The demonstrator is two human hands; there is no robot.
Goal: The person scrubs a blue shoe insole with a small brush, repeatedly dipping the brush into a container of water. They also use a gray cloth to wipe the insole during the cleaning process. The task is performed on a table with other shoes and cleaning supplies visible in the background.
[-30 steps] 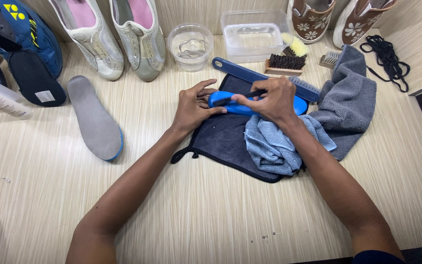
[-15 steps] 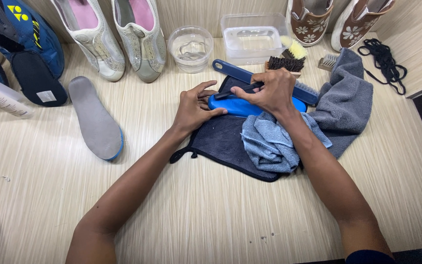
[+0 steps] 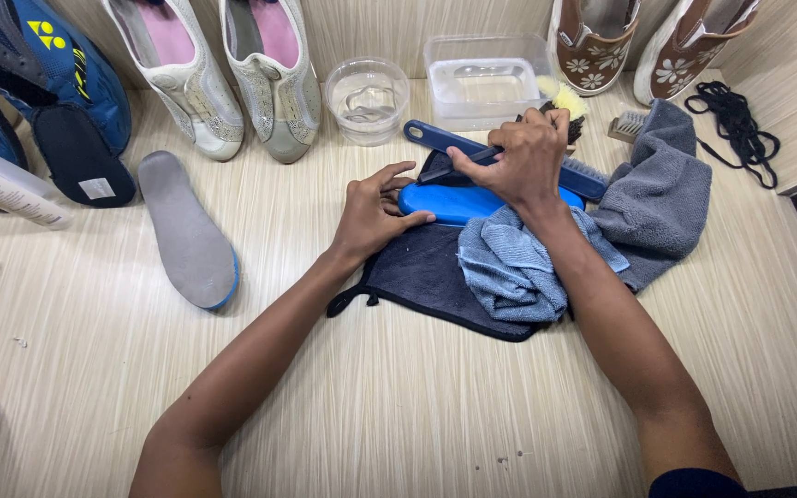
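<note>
A bright blue insole [image 3: 458, 201] lies on a dark cloth [image 3: 422, 272] in the middle of the wooden table. My left hand [image 3: 375, 207] presses on the insole's left end, fingers spread over it. My right hand [image 3: 523, 157] is at the insole's far edge, closed around a thin dark brush [image 3: 449, 168] whose end points left. Just behind that hand lies a long blue-handled brush [image 3: 435, 136]. A crumpled light blue cloth [image 3: 509, 267] sits under my right wrist.
A grey towel [image 3: 661, 198] lies to the right, with black laces [image 3: 735, 129] beyond it. At the back stand a round bowl [image 3: 366, 97], a clear tub [image 3: 481, 83], white shoes [image 3: 232, 74] and brown shoes [image 3: 601, 37]. A grey insole [image 3: 186, 231] and blue shoe [image 3: 57, 65] are left.
My right hand has slid from the middle of the blue insole toward its far edge, taking the thin dark brush with it. My left hand has stayed on the insole's left end.
</note>
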